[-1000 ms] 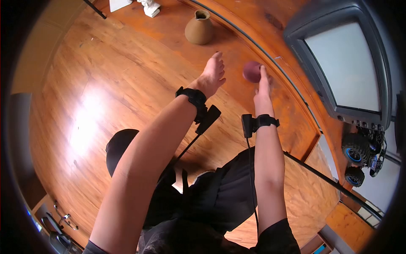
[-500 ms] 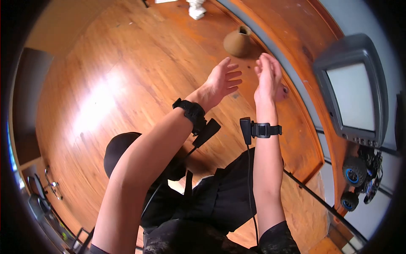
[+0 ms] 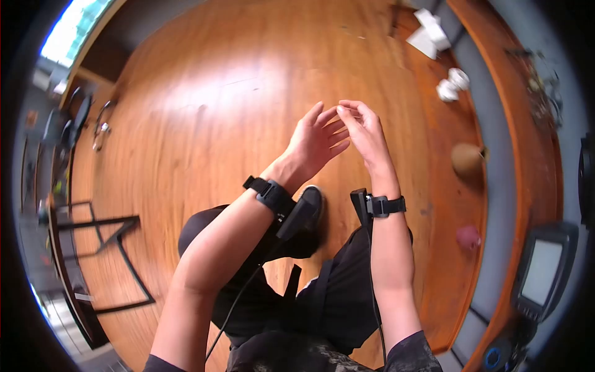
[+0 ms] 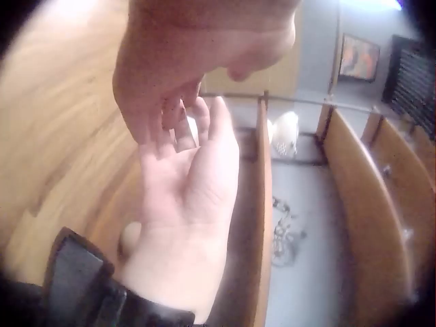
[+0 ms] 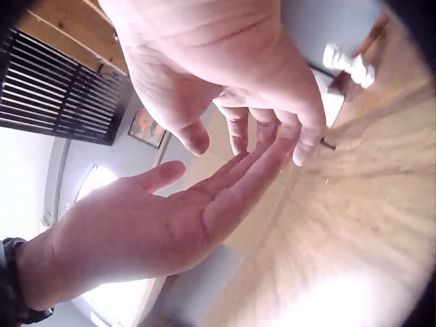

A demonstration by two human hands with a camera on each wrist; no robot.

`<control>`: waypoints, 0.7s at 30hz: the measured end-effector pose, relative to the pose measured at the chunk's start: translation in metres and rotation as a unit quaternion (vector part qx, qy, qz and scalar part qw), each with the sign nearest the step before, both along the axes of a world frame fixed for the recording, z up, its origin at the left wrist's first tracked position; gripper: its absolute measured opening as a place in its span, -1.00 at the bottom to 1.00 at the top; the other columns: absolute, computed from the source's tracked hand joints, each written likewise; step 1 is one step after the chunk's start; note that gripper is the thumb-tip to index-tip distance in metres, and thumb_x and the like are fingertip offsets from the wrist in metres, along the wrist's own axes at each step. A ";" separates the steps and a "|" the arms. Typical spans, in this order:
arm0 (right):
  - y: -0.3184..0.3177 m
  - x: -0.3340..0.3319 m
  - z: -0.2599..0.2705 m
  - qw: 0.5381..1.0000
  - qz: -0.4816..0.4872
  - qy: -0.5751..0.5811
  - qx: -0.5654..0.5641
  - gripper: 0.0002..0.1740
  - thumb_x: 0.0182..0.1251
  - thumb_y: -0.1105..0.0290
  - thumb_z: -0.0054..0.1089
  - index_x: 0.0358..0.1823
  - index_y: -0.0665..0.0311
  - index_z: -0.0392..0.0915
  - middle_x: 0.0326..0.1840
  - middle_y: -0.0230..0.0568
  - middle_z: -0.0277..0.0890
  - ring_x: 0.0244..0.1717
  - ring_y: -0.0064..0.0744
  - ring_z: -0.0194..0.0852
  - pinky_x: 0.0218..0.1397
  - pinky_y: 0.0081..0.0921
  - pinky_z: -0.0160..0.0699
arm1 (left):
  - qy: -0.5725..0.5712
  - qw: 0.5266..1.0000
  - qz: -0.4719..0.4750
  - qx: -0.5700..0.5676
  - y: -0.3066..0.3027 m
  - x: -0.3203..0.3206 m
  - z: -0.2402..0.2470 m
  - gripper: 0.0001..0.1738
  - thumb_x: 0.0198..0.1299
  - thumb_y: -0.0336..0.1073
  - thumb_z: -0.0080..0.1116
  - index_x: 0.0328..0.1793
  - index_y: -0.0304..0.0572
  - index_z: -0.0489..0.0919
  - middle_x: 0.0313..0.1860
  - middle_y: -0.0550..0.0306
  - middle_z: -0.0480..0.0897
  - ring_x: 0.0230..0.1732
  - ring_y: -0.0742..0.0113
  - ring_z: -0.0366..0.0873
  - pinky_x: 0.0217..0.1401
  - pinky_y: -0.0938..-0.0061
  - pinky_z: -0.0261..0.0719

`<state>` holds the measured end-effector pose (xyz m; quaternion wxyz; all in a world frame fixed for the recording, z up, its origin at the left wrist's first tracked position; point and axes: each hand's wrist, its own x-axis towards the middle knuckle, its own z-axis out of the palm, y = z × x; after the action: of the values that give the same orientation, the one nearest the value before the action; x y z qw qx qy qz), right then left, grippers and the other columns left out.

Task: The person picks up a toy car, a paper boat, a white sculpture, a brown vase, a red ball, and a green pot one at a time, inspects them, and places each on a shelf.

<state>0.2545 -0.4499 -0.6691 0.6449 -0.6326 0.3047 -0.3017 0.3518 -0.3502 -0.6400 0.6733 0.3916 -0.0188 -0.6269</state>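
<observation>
In the head view my left hand (image 3: pixel 313 142) is held out over the wooden floor, fingers extended and slightly spread, with nothing in it. Beside it is my right hand (image 3: pixel 369 136), its fingers loosely bent and holding nothing. The fingertips of both hands overlap in this view. Seen from the right wrist, the left hand (image 5: pixel 157 218) lies under the bent fingers of the right hand (image 5: pixel 218 61). The left wrist view shows the right hand (image 4: pixel 187 180) palm toward the camera, below the left hand (image 4: pixel 197 48).
On the low wooden shelf at right stand a brown vase (image 3: pixel 466 160), a round maroon object (image 3: pixel 468 237) and a white figurine (image 3: pixel 452 85). A grey monitor (image 3: pixel 541 273) sits above them. At left is a black metal frame (image 3: pixel 127 248); a shoe (image 3: pixel 313 208) shows below the hands.
My right hand has come away from the round maroon object and close to the left hand. The head view has turned left, so vase, maroon object and monitor appear farther right.
</observation>
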 end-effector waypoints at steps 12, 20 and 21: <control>0.263 0.191 0.067 0.934 0.320 -0.158 0.005 -0.59 0.41 0.30 0.21 0.17 0.43 0.52 -0.02 -0.13 0.63 -0.05 -0.42 0.59 -0.01 -0.48 0.59 | -0.124 0.919 0.374 -0.028 0.275 0.096 0.081 -0.43 0.49 0.10 -0.22 0.40 -0.13 0.36 0.25 0.07 0.55 0.24 0.26 0.52 0.34 0.34 0.47; 0.327 0.214 0.051 0.849 0.495 -0.151 0.102 -0.55 0.49 0.37 0.12 0.32 0.41 0.39 0.09 -0.23 0.52 0.02 -0.56 0.47 0.12 -0.60 0.46 | -0.063 0.878 0.473 -0.043 0.333 0.094 0.068 -0.40 0.49 0.10 -0.20 0.54 0.05 0.20 -0.03 0.41 0.51 -0.04 0.55 0.47 0.11 0.54 0.47; 0.343 0.222 0.054 0.839 0.517 -0.141 0.095 -0.55 0.49 0.37 0.11 0.32 0.41 0.39 0.09 -0.22 0.51 0.04 -0.56 0.46 0.13 -0.60 0.45 | -0.058 0.866 0.493 -0.060 0.351 0.100 0.071 -0.40 0.48 0.10 -0.20 0.53 0.04 0.21 -0.02 0.41 0.51 -0.03 0.55 0.47 0.12 0.55 0.47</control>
<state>0.4766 -0.1066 -0.6151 0.7999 -0.5846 -0.1339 0.0198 0.4517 0.0010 -0.5685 0.9145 0.3447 0.1002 -0.1865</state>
